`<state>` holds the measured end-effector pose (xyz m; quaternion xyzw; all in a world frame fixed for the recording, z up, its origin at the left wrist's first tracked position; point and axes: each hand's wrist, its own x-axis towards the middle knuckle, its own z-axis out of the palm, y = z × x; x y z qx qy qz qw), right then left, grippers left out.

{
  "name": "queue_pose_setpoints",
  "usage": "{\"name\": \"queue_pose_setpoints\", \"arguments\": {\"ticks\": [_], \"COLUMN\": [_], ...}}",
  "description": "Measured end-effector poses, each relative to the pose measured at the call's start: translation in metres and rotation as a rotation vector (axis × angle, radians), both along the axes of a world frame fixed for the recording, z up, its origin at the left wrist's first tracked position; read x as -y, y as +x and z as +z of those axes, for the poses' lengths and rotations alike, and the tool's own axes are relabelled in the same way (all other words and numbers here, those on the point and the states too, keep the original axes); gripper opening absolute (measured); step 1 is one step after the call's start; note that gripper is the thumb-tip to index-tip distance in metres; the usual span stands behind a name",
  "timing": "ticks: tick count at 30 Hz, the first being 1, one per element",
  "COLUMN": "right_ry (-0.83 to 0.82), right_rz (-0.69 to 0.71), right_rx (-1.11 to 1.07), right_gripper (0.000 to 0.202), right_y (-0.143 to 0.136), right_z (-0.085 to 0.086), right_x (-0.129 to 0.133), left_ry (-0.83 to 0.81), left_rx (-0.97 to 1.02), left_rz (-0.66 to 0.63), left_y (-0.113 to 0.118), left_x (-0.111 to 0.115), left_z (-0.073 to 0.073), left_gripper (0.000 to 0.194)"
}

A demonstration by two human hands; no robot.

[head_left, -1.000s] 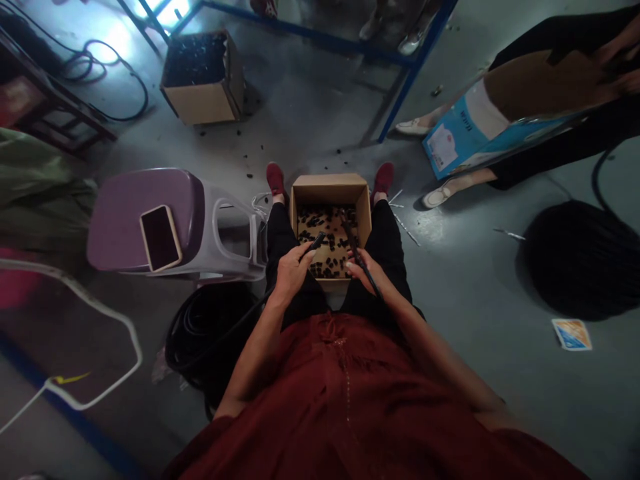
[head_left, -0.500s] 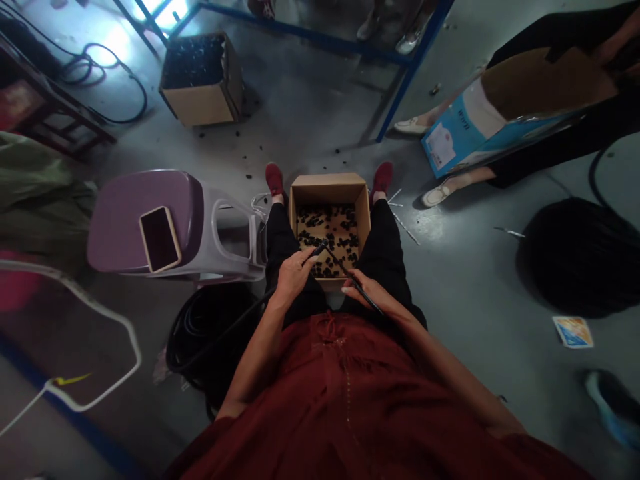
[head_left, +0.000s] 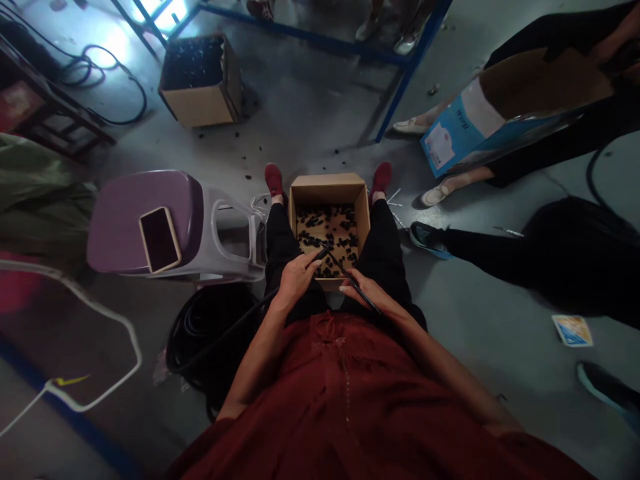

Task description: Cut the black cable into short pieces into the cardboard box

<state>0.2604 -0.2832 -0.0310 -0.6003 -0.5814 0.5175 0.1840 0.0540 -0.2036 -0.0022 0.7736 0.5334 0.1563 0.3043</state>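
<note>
My left hand (head_left: 296, 277) is closed around the end part of a black cable (head_left: 255, 308), which runs back past my forearm to a dark coil (head_left: 213, 327) on the left. Whether the cable is hollow I cannot tell. My right hand (head_left: 365, 287) is closed on a slim, long black tool (head_left: 343, 267). Its thin tip meets or nearly meets the cable's end; its exact kind is unclear. Below both hands, a cardboard box (head_left: 327, 180) stands between my legs, with many small black pieces (head_left: 347, 243) scattered over its bottom.
A purple-topped stool (head_left: 115, 207) with a phone (head_left: 160, 240) on it stands left. Ahead is a carton of dark pieces (head_left: 197, 107). At right, one person holds a blue carton (head_left: 460, 137) and another person's leg (head_left: 485, 257) steps in. A blue frame (head_left: 395, 97) stands ahead.
A person's dark-clad leg and shoe have stepped in from the right, covering the black coil there. My hands have barely shifted and keep hold of the cable and tool.
</note>
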Motion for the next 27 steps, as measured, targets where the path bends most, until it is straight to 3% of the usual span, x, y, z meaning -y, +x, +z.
{"name": "queue_pose_setpoints", "arguments": {"ticks": [17,27], "right_ry": [-0.047,-0.009], "right_rz": [0.055,0.073], "right_rx": [-0.065,-0.056], "right_gripper": [0.048,0.052], "right_y": [-0.003,-0.003], "right_z": [0.016,0.007], "right_x": [-0.006,-0.002], "left_ry": [-0.042,-0.049], "left_rx": [-0.024,-0.029], "left_rz": [-0.011,-0.045], "left_y": [0.003,0.006], "left_x": [0.001,0.003], "left_z": [0.003,0.004], "left_gripper": [0.034,0.032]}}
